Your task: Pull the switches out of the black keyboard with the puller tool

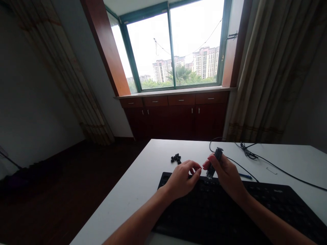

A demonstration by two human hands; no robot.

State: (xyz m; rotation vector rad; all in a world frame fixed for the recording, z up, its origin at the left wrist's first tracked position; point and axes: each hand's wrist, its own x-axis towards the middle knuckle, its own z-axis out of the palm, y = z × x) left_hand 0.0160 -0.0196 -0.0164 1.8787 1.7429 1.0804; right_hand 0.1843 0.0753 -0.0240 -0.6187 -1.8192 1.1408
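Note:
A black keyboard [255, 211] lies on a white table [133, 190] in front of me. My right hand [226, 173] is closed round a small dark tool [214, 162], held upright with its lower end over the keyboard's top row. My left hand [182, 178] hovers at the keyboard's upper left corner, fingers curled and fingertips pinched close to the tool; whether it holds anything is hidden. A small heap of black keycaps [176, 158] lies on the table just beyond the left hand.
A black cable [278, 167] runs across the table behind the keyboard, with a bundled loop [247, 149] near the far edge. A blue pen [244, 176] lies behind my right hand. Beyond the table are a wooden cabinet [178, 115], a window and curtains [270, 68].

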